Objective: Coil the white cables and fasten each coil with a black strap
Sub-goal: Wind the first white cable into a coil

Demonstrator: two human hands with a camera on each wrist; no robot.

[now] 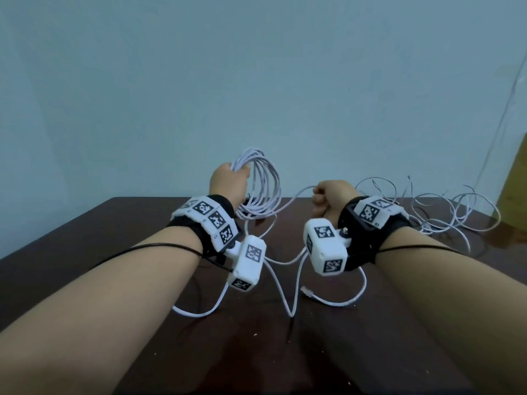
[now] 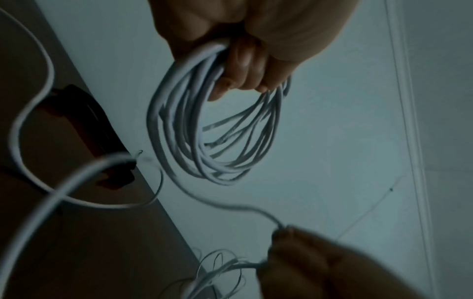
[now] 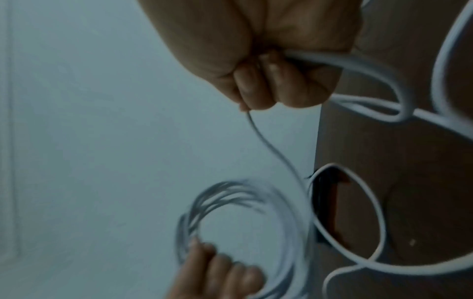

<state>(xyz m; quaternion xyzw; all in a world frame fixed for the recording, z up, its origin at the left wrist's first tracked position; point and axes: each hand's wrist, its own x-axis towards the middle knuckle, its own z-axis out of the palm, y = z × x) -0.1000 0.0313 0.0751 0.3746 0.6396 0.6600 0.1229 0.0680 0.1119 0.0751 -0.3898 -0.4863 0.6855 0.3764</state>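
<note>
My left hand is raised above the far edge of the table and grips a coil of white cable made of several loops; the left wrist view shows its fingers curled round the coil. My right hand is a fist closed on the loose run of the same cable, which leads left to the coil. In the right wrist view the cable leaves the fist. The cable's slack lies in loops on the table, and its plug end rests there. No black strap is visible.
The dark brown table stands against a pale wall. A thinner white cable lies in tangled loops at the table's far right. A yellowish piece of furniture stands at the right edge. Thin black wires run from my wrist cameras.
</note>
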